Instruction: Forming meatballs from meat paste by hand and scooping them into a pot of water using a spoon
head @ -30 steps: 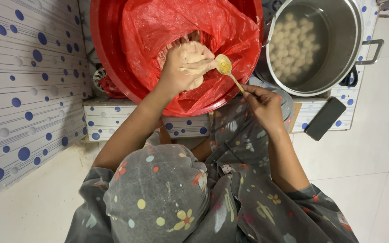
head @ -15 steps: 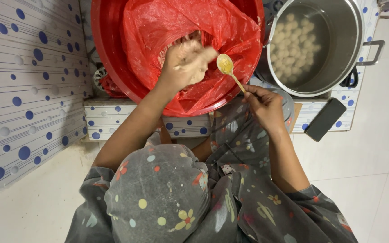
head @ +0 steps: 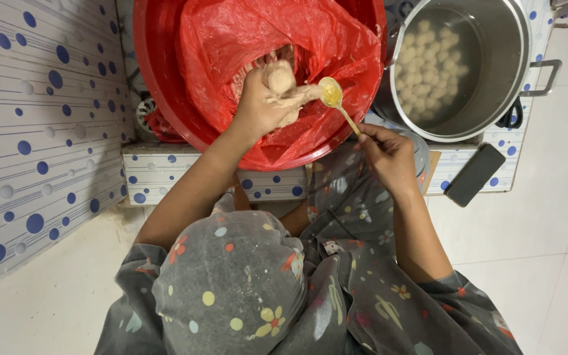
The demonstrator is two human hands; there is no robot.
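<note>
- Paste, pale and sticky, fills the left hand point(head: 267, 105), which sits upper centre of the frame; the fingers are curled tight around the mass and a rounded lump of pale paste point(head: 279, 77) bulges out at the top of the fist.
- Right hand point(head: 386, 154), just right of centre, pinches the thin handle of a small yellow metal spoon point(head: 331, 93) between thumb and fingertips; the other fingers are folded in.
- Spoon bowl lies just beside the left hand's fingers, at the spot where a strand of paste stretches toward it (whether it actually touches the lump, I cannot tell).
- Both hands hover over a big round red plastic tub point(head: 159, 85) in the upper middle of the frame, lined with a crinkled red plastic bag point(head: 231, 33) that holds more of the same paste behind the fist.
- To the upper right stands a large steel pot with side handles point(head: 507, 72), its water full of small pale round balls point(head: 432, 59) (many, floating close together).
- Tub and pot rest on a low white ledge tiled with blue dots point(head: 165, 171); the same dotted tile covers the wall at the left.
- A dark flat rectangular phone-like slab point(head: 476, 174) lies on the ledge's right end, below the pot.
- Lower half of the frame shows the person's grey flower-printed garment point(head: 231, 289) and pale floor.
</note>
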